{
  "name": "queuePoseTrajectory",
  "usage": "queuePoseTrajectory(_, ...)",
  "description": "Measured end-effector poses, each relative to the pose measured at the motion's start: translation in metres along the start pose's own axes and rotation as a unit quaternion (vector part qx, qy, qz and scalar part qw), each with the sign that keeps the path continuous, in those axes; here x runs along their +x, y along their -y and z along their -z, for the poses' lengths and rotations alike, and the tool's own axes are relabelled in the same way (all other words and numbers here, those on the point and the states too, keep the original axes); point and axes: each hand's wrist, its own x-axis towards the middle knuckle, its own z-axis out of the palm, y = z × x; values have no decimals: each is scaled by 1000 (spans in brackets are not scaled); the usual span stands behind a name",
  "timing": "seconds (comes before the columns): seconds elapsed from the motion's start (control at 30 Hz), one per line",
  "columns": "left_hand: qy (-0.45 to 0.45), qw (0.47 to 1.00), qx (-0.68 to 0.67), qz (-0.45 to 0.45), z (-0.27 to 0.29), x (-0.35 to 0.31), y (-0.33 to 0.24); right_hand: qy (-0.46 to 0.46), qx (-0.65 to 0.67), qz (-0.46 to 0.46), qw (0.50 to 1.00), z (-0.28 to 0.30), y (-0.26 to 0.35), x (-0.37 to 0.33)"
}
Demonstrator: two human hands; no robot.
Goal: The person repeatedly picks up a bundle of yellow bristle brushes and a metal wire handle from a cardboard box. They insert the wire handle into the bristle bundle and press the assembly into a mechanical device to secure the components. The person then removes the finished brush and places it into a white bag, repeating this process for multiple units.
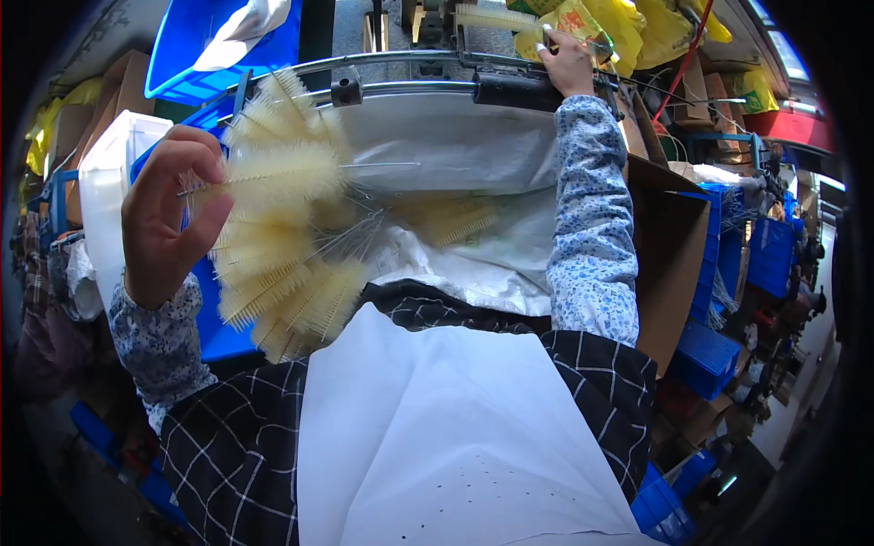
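Observation:
My left hand (173,214) is closed, thumb and fingers pinching the tip of a pale bristle brush (282,173) with a twisted wire stem. That brush lies across a fanned heap of similar cream brushes (291,291), whose bare wire ends point right. At the far side, my right hand (568,65) reaches over a metal bar (401,89) with a black sleeve (514,90). Its fingers are curled close to the end of another pale brush (496,16) mounted on the machine; what they grip is hidden.
Behind the heap stands a blue crate (168,73) with a white cloth (241,36). White sheeting (455,136) hangs below the bar, with more brushes (455,218) on it. Yellow plastic bags (628,32) are at the far right, above a cardboard box (674,246).

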Motion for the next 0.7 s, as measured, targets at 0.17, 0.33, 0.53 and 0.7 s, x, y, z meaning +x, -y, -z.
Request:
queuePoseTrajectory(0.17, 2, 1000, -26, 1, -7, 15, 9, -2, -110, 26, 994, 15, -25, 18)
queuePoseTrajectory(0.33, 51, 997, -62, -13, -10, 25, 15, 47, -212, 104, 971, 36, -48, 20)
queuePoseTrajectory(0.53, 80, 987, -140, 1, -21, 33, 22, 321, 219, -61, 919, 137, -9, -42)
queuePoseTrajectory(0.7, 85, 979, -186, 15, -72, 48, 19, 416, 320, 117, 843, 120, 101, -83)
